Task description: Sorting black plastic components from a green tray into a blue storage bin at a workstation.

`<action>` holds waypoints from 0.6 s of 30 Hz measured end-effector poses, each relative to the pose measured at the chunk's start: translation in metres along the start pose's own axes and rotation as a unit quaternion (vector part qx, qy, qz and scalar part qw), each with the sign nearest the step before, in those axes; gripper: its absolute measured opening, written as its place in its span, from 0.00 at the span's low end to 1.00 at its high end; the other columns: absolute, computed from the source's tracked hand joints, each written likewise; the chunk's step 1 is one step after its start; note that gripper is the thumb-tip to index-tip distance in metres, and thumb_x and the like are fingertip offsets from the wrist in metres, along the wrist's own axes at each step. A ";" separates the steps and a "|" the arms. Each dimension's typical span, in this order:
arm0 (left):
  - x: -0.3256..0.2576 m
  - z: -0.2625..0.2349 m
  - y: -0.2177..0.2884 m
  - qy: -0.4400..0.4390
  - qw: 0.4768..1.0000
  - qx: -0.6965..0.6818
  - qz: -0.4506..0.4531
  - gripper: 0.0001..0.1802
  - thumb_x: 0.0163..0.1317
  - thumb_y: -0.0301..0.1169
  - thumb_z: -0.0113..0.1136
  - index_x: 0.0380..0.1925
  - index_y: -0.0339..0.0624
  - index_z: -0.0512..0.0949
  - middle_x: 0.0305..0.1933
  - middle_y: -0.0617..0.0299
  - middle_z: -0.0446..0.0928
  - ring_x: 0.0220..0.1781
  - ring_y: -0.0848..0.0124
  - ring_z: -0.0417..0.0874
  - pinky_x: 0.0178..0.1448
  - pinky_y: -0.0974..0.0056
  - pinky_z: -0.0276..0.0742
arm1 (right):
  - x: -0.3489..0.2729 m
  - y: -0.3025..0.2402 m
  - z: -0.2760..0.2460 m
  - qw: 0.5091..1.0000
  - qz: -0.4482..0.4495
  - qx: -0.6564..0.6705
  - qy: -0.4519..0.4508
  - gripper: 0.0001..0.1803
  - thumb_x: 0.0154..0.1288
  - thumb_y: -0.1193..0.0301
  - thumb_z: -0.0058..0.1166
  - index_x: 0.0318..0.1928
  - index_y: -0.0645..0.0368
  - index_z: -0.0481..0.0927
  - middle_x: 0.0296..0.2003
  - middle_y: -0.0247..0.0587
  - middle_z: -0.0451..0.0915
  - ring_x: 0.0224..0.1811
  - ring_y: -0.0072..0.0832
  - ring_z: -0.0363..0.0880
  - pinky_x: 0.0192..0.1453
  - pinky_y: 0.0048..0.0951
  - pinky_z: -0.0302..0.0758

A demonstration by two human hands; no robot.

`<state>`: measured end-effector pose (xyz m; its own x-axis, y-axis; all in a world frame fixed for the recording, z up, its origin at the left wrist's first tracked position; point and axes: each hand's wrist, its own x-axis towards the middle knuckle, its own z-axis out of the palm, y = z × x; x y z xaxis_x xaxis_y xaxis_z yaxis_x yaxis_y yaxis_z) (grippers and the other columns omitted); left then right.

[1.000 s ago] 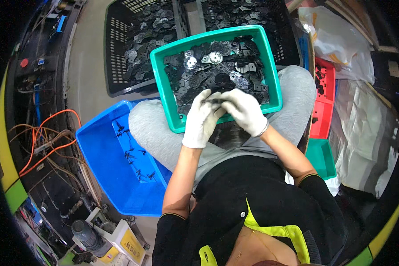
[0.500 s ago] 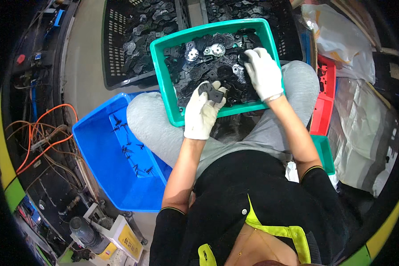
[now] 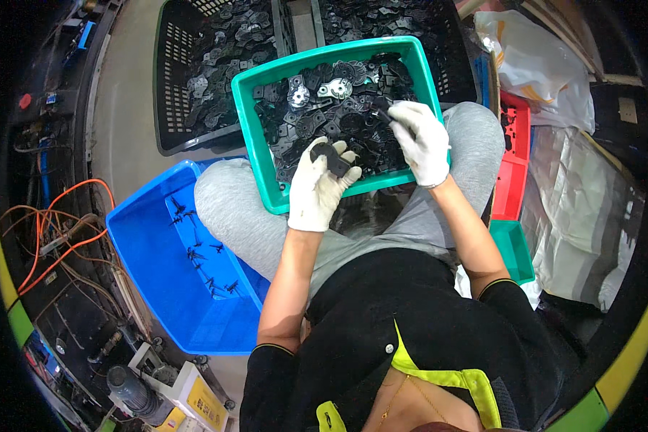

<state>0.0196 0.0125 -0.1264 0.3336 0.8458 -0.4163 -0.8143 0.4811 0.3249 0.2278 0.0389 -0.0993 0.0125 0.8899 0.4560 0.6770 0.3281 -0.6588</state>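
White cotton gloves are covering both hands as the person is sitting with a green plastic tray (image 3: 263,155) resting across their grey-trousered knees. The left hand (image 3: 320,189) is hovering over the tray's near rim, its fingers curling up around a small black plastic part (image 3: 331,157) that is sitting between fingertips and thumb. The right hand (image 3: 420,142) is reaching further into the tray on the person's right side, its fingers pinching closed on another black part (image 3: 382,105) that is poking out just past the glove's fingertips. Both held pieces are lying above the heap of flat black parts (image 3: 317,122) filling the tray, among which two silvery metal pieces (image 3: 318,91) are showing near the far side.

Beyond the tray, a black slotted crate (image 3: 173,79) is holding more dark flat parts. On the person's left, a blue bin (image 3: 147,259) is standing on the floor just beside the left knee, with a few small black spiky pieces (image 3: 194,252) scattered in it. On the right, a red tray (image 3: 510,169) is sitting against the right leg, a smaller green container (image 3: 515,248) just nearer, and crumpled clear plastic sheeting (image 3: 583,216) is lying beyond them. Orange cables (image 3: 57,237) are looping at the far left.
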 end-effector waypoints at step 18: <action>-0.127 -0.055 0.145 0.220 0.921 0.036 0.320 0.06 0.64 0.26 0.56 0.41 0.43 0.73 0.37 0.59 0.75 0.25 0.79 0.65 0.24 0.74 0.62 | -0.016 -0.001 0.019 0.995 0.069 -0.062 -0.042 0.09 0.57 0.74 0.57 0.41 0.57 0.79 0.35 0.44 0.78 0.35 0.42 0.80 0.41 0.34 0.76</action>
<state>-0.1667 -0.0382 -0.0734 -0.4413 0.7939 -0.4182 -0.7381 -0.0561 0.6724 0.2130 0.0300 -0.1172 0.0536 0.9486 0.3120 0.7584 0.1646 -0.6306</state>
